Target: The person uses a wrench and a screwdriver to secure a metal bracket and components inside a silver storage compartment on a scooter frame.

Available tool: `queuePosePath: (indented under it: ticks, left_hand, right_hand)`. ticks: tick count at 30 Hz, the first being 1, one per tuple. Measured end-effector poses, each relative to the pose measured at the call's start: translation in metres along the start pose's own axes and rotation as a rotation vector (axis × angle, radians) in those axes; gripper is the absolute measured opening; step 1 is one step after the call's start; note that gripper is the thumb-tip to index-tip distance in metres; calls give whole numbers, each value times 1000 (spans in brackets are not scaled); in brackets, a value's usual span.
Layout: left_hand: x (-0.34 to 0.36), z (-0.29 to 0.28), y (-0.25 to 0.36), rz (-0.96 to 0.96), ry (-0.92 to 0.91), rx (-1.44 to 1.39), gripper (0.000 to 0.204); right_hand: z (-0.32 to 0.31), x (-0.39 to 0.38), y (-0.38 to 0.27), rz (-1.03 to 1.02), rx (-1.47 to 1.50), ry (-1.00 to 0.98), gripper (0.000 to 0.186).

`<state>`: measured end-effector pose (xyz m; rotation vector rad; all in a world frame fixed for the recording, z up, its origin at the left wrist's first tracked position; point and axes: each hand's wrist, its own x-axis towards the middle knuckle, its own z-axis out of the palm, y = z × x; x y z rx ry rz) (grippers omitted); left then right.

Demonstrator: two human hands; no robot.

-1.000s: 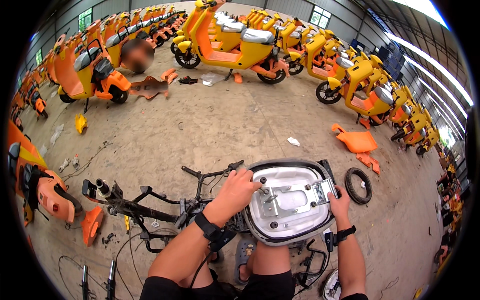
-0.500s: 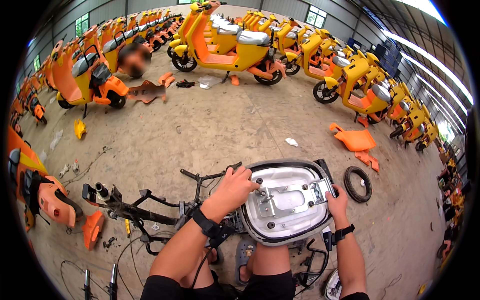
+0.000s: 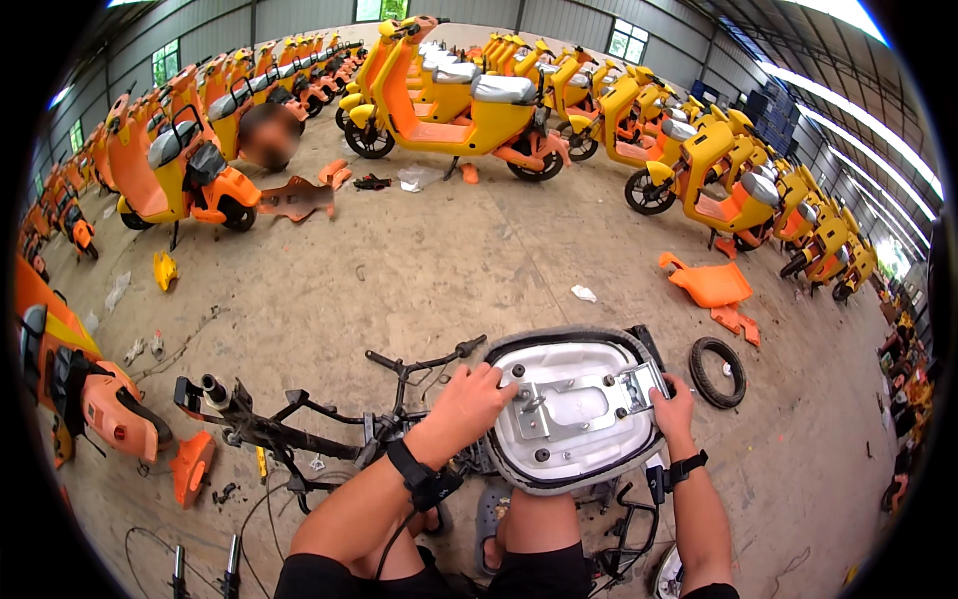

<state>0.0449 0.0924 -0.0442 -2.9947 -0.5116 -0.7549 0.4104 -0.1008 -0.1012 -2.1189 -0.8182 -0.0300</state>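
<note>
A scooter seat rests upside down above my lap, its white plastic underside facing up inside a dark padded rim. Bolted across it is a silver metal bracket, with a hinge plate at its right end. My left hand reaches over the seat's left rim, fingers bent and drawn together at the bracket's left end. Whatever sits between those fingertips is hidden. At the opposite edge my right hand grips the seat, thumb over the hinge plate and fingers curled behind the rim.
A stripped black scooter frame lies left of and beneath the seat. To the right are a tyre and orange body panels. Rows of yellow-orange scooters stand farther off. Fork tubes and loose cables lie at lower left.
My left fingertips have shifted slightly toward me, from beside the black rubber bumper to the bracket's left end. My right hand keeps its hold, and the seat stays in nearly the same place.
</note>
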Motion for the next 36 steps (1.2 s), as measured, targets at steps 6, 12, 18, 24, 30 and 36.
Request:
queuePosePath:
  ticks: [6, 12, 18, 24, 30, 36]
  left_hand:
    - [3, -6, 7, -17, 15, 17, 38]
    - [6, -3, 0, -16, 17, -76, 37]
    - [1, -4, 7, -78, -15, -139, 35]
    - [1, -11, 23, -215, -140, -163, 23]
    - [3, -32, 31, -452, -158, -555, 32]
    - [19, -36, 35, -688, -423, -1045, 45]
  right_hand:
    - [-3, -3, -5, -8, -9, 12, 38]
    - [-3, -3, -8, -8, 14, 22, 39]
    - [0, -3, -5, -44, -9, 40, 39]
    - [0, -5, -2, -53, -36, 73, 40]
    - [7, -1, 7, -92, 4, 94, 39]
    - [-1, -8, -5, -35, -39, 95, 39]
